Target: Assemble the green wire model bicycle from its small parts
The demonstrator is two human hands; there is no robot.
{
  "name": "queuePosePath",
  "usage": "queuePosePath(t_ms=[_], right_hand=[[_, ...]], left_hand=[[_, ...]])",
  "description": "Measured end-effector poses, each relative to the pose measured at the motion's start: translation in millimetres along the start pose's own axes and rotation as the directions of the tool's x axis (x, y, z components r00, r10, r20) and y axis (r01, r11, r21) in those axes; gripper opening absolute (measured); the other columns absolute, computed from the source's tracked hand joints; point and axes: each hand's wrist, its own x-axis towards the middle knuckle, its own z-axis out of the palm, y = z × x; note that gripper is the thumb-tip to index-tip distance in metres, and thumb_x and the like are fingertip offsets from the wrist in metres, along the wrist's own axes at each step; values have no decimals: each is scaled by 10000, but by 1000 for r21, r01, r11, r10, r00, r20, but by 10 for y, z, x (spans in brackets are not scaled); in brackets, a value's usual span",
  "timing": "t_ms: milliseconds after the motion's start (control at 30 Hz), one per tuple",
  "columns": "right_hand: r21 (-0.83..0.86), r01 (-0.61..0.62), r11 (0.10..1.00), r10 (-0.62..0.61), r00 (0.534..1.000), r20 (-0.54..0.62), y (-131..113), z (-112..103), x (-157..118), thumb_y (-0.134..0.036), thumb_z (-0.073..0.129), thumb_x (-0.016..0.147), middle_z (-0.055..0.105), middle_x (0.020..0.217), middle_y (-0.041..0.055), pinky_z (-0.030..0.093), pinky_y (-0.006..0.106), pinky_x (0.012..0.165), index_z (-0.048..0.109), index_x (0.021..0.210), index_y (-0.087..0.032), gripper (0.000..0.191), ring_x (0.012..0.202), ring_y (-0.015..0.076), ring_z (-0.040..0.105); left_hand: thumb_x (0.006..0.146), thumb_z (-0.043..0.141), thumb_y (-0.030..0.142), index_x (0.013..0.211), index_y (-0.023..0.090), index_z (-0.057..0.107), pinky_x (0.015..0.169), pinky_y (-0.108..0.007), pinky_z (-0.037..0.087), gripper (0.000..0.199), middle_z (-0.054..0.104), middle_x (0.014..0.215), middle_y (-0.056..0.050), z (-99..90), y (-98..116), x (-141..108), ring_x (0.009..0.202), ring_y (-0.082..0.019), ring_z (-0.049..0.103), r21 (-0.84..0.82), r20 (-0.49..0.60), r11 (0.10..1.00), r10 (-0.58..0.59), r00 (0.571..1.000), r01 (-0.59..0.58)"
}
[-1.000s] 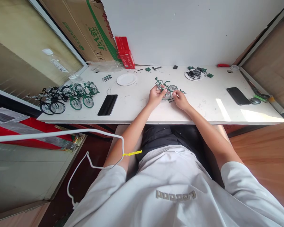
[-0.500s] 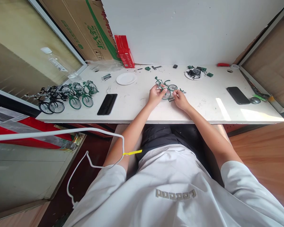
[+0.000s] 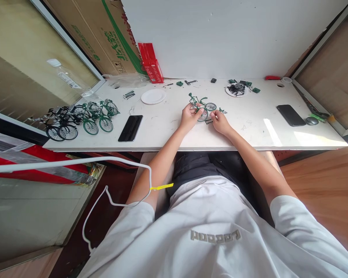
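A green miniature bicycle with dark-spoked wheels is over the white table, partly covered by my fingers. My left hand is closed on its frame, thumb and fingers pinching it near one wheel. To the right of that wheel, my right hand is closed in a pinch; what its fingertips hold is too small to make out. Small green parts show just beyond the right fingers. A little dark rack-like piece lies below the bicycle, between the hands.
Several finished miniature bicycles, black and green, stand at the left. Phones lie on both sides, one a black phone. A white plate, a plate of black parts and a red box are at the back. A white cable crosses at left.
The whole view has shifted very slightly. Both hands keep almost the same pose around the miniature bicycle.
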Motion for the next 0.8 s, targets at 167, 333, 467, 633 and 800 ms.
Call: queuePosePath(t_ms=[167, 333, 467, 633, 800], right_hand=[[-40, 2, 999, -3, 1000, -24, 9, 13, -13, -912, 442, 1029, 620, 878, 73, 541, 477, 900, 500, 907, -292, 634, 844, 265, 527], [-44, 2, 999, -4, 999, -52, 11, 10, -14, -904, 451, 1031, 641, 877, 78, 534, 467, 875, 501, 902, -296, 624, 843, 270, 542], [-63, 11, 998, -14, 999, -51, -30, 4, -35, -910, 439, 1026, 661, 894, 86, 531, 469, 878, 521, 919, -293, 631, 821, 266, 545], [-77, 71, 995, -74, 996, -46, -135, 12, -87, -898, 458, 1012, 698, 917, 106, 517, 454, 845, 559, 915, -280, 634, 840, 270, 579], [-36, 82, 996, -83, 997, -6, -198, 2, -110, -839, 553, 1009, 704, 889, 73, 496, 403, 781, 603, 907, -261, 589, 822, 240, 584]], left_hand=[[730, 1009, 722, 1162, 214, 646, 853, -312, 659, 760, 826, 998, -100, 24, 13, -33, 959, -246, 856, -3, 27, 1000, 26, 999, -26], [745, 992, 736, 1184, 224, 633, 894, -335, 669, 764, 826, 977, -87, 40, 12, -55, 944, -234, 847, 2, 78, 999, 52, 996, -52], [773, 980, 712, 1248, 215, 624, 868, -349, 690, 774, 839, 961, -88, 41, -1, -52, 877, -227, 848, 4, 98, 999, 36, 995, -37], [807, 1000, 571, 1263, 204, 646, 843, -352, 710, 684, 864, 988, -92, 40, 8, -65, 875, -236, 864, 12, 88, 1000, 0, 996, -1], [827, 995, 460, 1243, 206, 657, 856, -337, 704, 593, 862, 959, -72, 35, -17, -79, 849, -215, 859, 40, 101, 999, -21, 995, 17]])
